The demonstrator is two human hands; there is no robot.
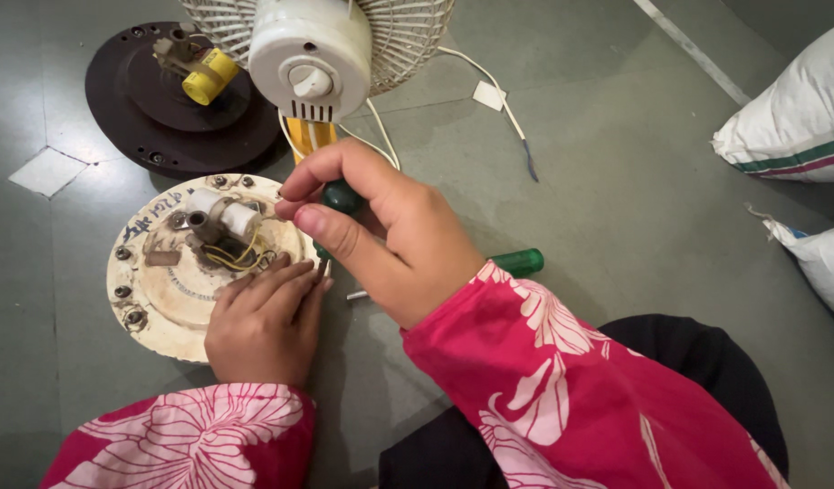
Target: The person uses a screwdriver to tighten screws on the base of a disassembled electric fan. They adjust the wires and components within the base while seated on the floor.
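My right hand (381,231) grips the dark green handle of a screwdriver (341,197) held upright, its lower end hidden behind my fingers, over the right edge of a round cream fan base plate (154,299). My left hand (263,326) rests flat on that plate's lower right edge. White cylindrical parts (225,213) with yellow wires sit in the plate's middle. Both sleeves are pink with a white flower print.
A white fan motor housing (310,54) with a wire grille stands at the top. A black round base (172,100) with a yellow part lies top left. A second green-handled screwdriver (516,263) lies on the floor. White sacks (792,118) sit at the right.
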